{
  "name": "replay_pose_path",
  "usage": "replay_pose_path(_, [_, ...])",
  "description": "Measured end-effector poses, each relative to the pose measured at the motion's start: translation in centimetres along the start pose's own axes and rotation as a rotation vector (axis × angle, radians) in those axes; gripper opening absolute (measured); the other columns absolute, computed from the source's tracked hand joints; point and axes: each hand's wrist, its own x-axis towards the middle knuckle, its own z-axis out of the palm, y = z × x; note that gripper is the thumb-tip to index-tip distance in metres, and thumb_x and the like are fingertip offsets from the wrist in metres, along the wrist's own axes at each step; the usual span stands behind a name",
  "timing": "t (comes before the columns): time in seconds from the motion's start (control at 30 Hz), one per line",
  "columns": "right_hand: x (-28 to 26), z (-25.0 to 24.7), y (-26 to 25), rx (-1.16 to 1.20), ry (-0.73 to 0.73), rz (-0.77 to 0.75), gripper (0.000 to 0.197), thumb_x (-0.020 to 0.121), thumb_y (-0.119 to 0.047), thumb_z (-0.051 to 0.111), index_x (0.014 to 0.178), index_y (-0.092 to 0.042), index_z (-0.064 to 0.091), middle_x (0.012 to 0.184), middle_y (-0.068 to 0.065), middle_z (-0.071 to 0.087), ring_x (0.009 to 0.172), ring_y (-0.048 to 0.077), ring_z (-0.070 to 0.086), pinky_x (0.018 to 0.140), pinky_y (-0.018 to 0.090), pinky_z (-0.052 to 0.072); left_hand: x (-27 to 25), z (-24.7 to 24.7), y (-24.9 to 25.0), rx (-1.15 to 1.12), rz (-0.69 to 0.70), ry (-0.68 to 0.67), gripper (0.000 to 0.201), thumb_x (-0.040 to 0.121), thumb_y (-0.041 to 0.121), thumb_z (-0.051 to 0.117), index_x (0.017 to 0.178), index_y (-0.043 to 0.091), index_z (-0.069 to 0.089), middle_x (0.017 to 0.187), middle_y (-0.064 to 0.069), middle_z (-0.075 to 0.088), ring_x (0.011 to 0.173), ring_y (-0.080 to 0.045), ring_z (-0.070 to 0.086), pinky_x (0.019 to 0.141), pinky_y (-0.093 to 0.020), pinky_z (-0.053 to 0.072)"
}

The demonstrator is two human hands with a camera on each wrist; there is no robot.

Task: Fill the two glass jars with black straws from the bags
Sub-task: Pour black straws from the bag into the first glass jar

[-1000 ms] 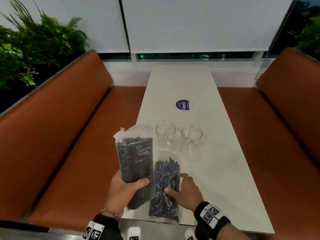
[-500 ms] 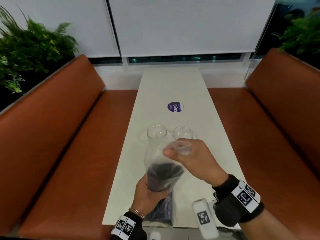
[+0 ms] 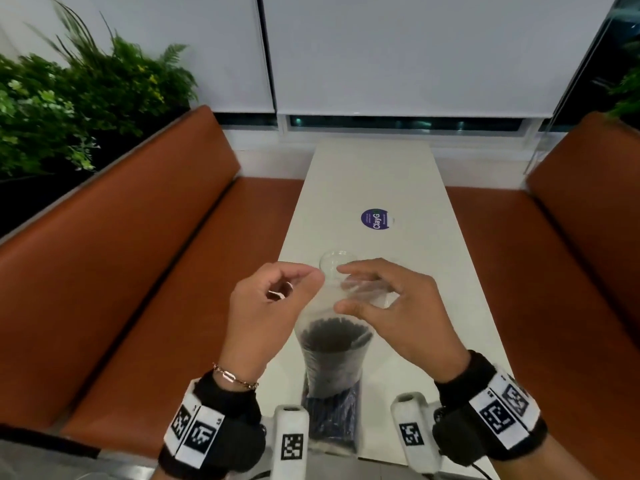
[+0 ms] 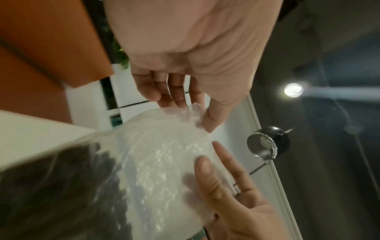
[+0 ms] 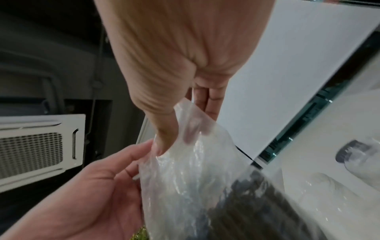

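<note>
Your left hand [image 3: 268,306] and right hand [image 3: 398,306] each pinch one side of the clear bag's [image 3: 332,358] top edge, drawing its mouth apart above the table [image 3: 374,174]. The bag stands upright between them, black straws [image 3: 334,336] packed in its lower part. One glass jar [image 3: 332,261] shows at 12 o'clock, just beyond your fingers. A second bag [image 3: 334,420] lies flat at 6 o'clock.
</note>
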Motion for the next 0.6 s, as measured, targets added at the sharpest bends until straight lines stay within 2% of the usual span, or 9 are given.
replay_pose_path(0.07, [-0.3, -0.2, -0.1, -0.164, 0.053, -0.170, 0.039, 0.078, -0.025, 0.091, 0.109, -0.038, 0.073, 0.110, -0.021, 0.074, 0.095, -0.002, 0.073, 0.082, 0.006, 0.052, 0.1, -0.5, 0.1, 0.095, 0.070, 0.023, 0.009, 0.084, 0.034, 0.085, 0.092, 0.031, 0.085, 0.091, 0.011, 0.080, 0.085, -0.012, 0.073, 0.073, -0.028, 0.060])
replay_pose_path(0.13, [-0.4, -0.5, 0.2, -0.331, 0.036, -0.279, 0.027, 0.080, -0.028, 0.090, 0.103, -0.030, 0.077, 0.111, -0.014, 0.073, 0.092, -0.004, 0.068, 0.080, 0.006, 0.052, 0.2, -0.8, 0.2, 0.141, 0.104, 0.028, 0.008, 0.085, 0.033, 0.085, 0.093, 0.032, 0.085, 0.085, 0.010, 0.079, 0.078, -0.013, 0.071, 0.067, -0.026, 0.058])
replay_pose_path(0.2, [-0.3, -0.9, 0.2, -0.404, 0.013, -0.288, 0.022, 0.081, -0.029, 0.089, 0.101, -0.024, 0.079, 0.109, -0.010, 0.073, 0.087, -0.002, 0.066, 0.075, 0.006, 0.051, 0.1, -1.0, 0.3, 0.161, 0.136, -0.005, 0.010, 0.085, 0.029, 0.086, 0.094, 0.033, 0.085, 0.083, 0.008, 0.078, 0.077, -0.014, 0.070, 0.066, -0.028, 0.060])
replay_pose_path(0.3, [0.0, -1.4, 0.1, -0.410, -0.015, -0.275, 0.011, 0.085, -0.026, 0.085, 0.092, -0.020, 0.081, 0.105, -0.007, 0.074, 0.083, 0.008, 0.070, 0.069, 0.017, 0.057, -0.1, -1.5, 0.4, 0.171, 0.179, -0.048, 0.012, 0.085, 0.024, 0.086, 0.094, 0.031, 0.085, 0.086, 0.007, 0.078, 0.080, -0.015, 0.072, 0.069, -0.032, 0.063])
replay_pose_path(0.37, [0.3, -1.8, 0.0, -0.388, -0.043, -0.249, 0.006, 0.086, -0.024, 0.084, 0.086, -0.020, 0.081, 0.106, -0.006, 0.074, 0.087, 0.008, 0.070, 0.070, 0.024, 0.059, 0.0, -1.9, 0.3, 0.157, 0.187, -0.053, 0.013, 0.087, 0.019, 0.084, 0.095, 0.029, 0.085, 0.087, 0.007, 0.079, 0.079, -0.014, 0.073, 0.072, -0.031, 0.064])
replay_pose_path(0.43, [0.3, -2.2, -0.3, -0.376, -0.082, -0.225, 0.005, 0.087, -0.025, 0.084, 0.084, -0.023, 0.080, 0.114, -0.010, 0.072, 0.097, 0.004, 0.067, 0.075, 0.023, 0.058, -0.2, -2.1, 0.4, 0.136, 0.169, -0.059, 0.013, 0.088, 0.015, 0.083, 0.094, 0.026, 0.085, 0.087, 0.009, 0.080, 0.078, -0.012, 0.075, 0.073, -0.030, 0.066])
replay_pose_path(0.57, [0.1, -2.4, -1.2, -0.491, -0.186, -0.299, 0.016, 0.087, -0.019, 0.083, 0.081, -0.032, 0.076, 0.133, -0.020, 0.061, 0.120, 0.002, 0.054, 0.091, 0.031, 0.053, -0.2, -2.7, 0.7, 0.172, 0.181, -0.068, 0.021, 0.091, 0.008, 0.079, 0.084, 0.028, 0.085, 0.087, 0.009, 0.080, 0.075, -0.016, 0.076, 0.070, -0.035, 0.065])
replay_pose_path(0.6, [0.1, -2.5, -1.4, -0.492, -0.223, -0.300, 0.019, 0.087, -0.017, 0.082, 0.081, -0.034, 0.076, 0.137, -0.021, 0.058, 0.123, 0.003, 0.052, 0.093, 0.033, 0.053, -0.2, -2.9, 0.8, 0.202, 0.190, -0.087, 0.026, 0.092, 0.008, 0.078, 0.082, 0.030, 0.085, 0.087, 0.010, 0.080, 0.074, -0.015, 0.075, 0.067, -0.033, 0.064])
